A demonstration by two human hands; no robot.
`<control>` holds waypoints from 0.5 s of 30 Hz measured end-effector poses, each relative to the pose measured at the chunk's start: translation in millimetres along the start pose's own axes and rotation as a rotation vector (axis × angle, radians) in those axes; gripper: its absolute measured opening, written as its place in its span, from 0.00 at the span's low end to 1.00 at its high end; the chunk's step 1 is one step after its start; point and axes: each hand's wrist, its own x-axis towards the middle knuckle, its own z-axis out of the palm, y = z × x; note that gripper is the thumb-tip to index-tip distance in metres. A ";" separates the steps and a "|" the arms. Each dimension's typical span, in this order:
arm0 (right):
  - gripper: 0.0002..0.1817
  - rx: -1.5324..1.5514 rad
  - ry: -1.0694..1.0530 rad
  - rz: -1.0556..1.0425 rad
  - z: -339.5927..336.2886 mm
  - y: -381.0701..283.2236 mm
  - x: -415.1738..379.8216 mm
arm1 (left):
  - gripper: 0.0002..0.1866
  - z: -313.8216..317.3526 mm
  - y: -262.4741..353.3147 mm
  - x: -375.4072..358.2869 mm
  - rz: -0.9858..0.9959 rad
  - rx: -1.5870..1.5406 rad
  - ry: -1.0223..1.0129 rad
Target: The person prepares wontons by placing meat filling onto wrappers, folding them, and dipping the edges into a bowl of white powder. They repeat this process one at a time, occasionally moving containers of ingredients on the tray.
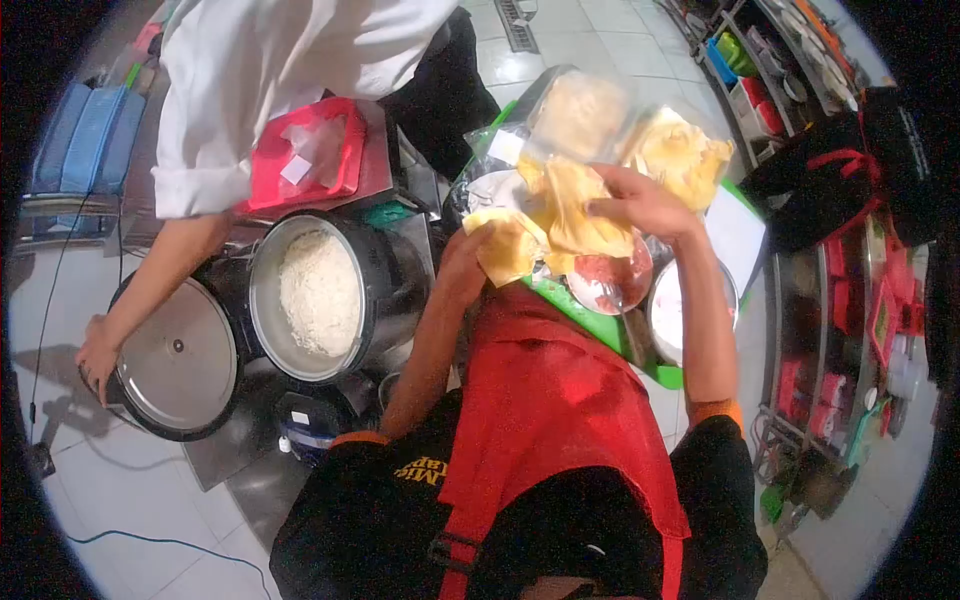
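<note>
My left hand [462, 265] is closed on a floppy yellow food sheet [507, 247], thin and ragged at the edges. My right hand [645, 203] grips a larger yellow sheet [572, 205], folded and hanging beside the first one. Below the sheets, a round of pinkish-red minced meat [607, 283] shows partly under clear plastic. More yellow sheets in a clear plastic bag [683, 160] lie past my right hand, and a second bag with a paler stack [580, 112] is farther back. A green board [583, 318] is partly covered by all this.
A white bowl [665, 318] stands by my right forearm. On the left, a large open cooker [285, 330] holds white rice. Another person's hand [97, 360] touches its round lid [180, 345]. A red tray [345, 180] sits behind it; shelves [815, 330] line the right.
</note>
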 end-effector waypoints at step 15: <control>0.23 -0.489 0.072 -0.228 18.6 10.1 27.1 | 0.24 54.7 6.6 26.4 0.603 0.797 -0.412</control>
